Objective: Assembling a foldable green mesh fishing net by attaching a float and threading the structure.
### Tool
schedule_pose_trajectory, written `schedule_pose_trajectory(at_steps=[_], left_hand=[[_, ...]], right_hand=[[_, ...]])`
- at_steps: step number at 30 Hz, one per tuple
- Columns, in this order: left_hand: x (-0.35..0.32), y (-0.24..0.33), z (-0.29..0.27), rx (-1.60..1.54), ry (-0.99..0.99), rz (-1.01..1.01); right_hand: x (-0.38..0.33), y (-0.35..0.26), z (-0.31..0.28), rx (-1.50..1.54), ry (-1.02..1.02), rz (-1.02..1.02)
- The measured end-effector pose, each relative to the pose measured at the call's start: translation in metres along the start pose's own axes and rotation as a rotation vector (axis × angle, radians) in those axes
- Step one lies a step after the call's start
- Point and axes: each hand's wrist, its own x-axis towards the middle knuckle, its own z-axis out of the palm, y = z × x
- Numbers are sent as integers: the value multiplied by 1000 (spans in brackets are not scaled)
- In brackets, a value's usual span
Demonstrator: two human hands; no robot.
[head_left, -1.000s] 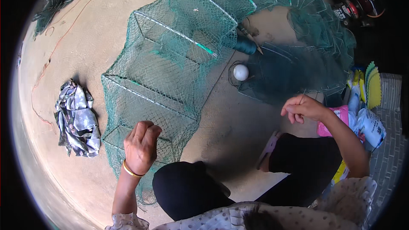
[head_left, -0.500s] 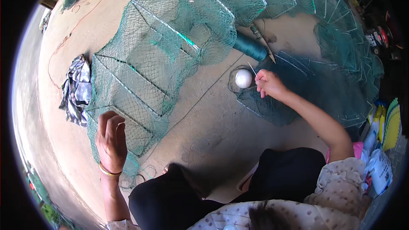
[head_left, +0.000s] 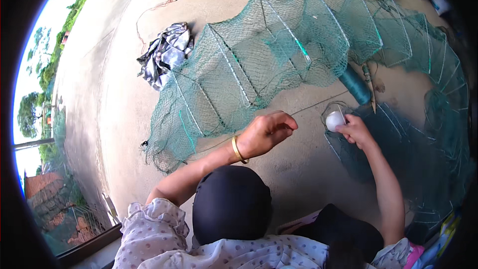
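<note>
Teal-green mesh all across the folding fishing net trap, pale metal frames ribbing through it, darker teal where the flat net lies on the right; a white float ball against that; a teal spool of twine; a gold bangle gleaming; a black-and-silver crumpled cloth; pale tan concrete floor; a white blouse dotted purple; black trousers
</note>
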Motion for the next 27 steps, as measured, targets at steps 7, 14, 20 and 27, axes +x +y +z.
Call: schedule_pose_trajectory(at_steps=[7,14,20,27], left_hand=[[-15,4,-2,-741,-174,-265],[-52,3,-30,-900,-73,-221],[-128,2,-70,-928,293,-212],[-284,-36,-113,-843,897,-258]], right_hand=[[-77,-93,75,252,-392,-172],[-93,-165,145,-327,-391,-456],[-77,-211,172,-503,-435,-591],[-66,-252,211,-642,-479,-659]])
